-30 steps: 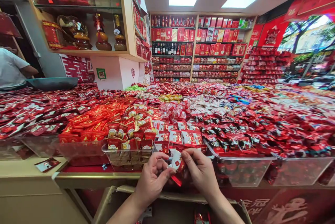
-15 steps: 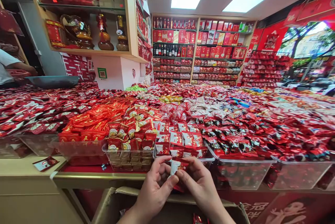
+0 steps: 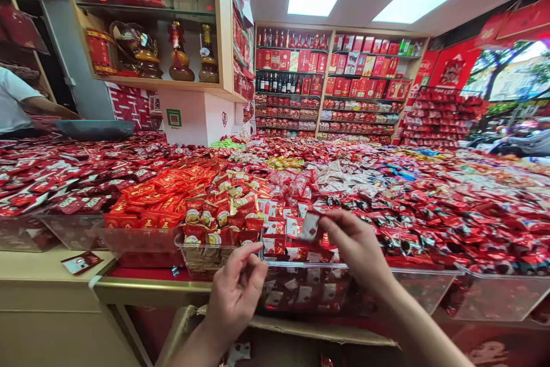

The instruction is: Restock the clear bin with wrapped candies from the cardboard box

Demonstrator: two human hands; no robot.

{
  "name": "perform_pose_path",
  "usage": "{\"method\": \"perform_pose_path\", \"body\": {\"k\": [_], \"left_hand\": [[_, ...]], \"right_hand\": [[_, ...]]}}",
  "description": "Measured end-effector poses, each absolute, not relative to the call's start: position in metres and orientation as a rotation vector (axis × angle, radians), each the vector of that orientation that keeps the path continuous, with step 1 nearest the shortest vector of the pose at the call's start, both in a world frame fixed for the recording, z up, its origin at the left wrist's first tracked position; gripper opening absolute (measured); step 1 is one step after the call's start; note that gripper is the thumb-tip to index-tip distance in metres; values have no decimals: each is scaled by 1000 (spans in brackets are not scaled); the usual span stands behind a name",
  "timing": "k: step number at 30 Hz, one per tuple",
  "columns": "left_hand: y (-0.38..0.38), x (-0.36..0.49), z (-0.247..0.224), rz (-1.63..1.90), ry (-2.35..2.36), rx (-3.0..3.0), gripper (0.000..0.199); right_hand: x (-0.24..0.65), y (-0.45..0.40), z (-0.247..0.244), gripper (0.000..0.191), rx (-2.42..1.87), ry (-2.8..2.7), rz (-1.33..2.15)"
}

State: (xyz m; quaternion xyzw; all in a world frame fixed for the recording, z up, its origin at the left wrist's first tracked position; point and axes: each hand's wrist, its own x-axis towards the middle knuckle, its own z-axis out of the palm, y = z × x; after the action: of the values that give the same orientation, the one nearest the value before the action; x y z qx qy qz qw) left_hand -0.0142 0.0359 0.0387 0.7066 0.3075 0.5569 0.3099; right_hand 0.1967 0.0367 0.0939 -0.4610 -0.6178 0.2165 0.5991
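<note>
Hands have parted: my right hand (image 3: pixel 354 249) pinches a red-and-white packet (image 3: pixel 310 226) by its edge above a clear plastic bin (image 3: pixel 301 264), so a loose pinch could drop it. Whether my left hand (image 3: pixel 236 298) holds anything, I cannot tell.

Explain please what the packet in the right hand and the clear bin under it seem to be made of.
The packet held by the right hand looks like thin plastic film or foil, glossy red and white, with soft creases. The bin seems clear moulded plastic; its contents show through.
</note>
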Motion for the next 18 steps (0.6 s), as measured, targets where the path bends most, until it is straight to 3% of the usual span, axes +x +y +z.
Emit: {"method": "perform_pose_path", "body": {"k": [6, 18], "left_hand": [[70, -27, 18, 1440, 1086, 1697, 22], [78, -26, 7, 1343, 1188, 1928, 20]], "right_hand": [[218, 142, 132, 6, -1551, -1585, 215], [201, 186, 95, 18, -1826, -1990, 279]]}}
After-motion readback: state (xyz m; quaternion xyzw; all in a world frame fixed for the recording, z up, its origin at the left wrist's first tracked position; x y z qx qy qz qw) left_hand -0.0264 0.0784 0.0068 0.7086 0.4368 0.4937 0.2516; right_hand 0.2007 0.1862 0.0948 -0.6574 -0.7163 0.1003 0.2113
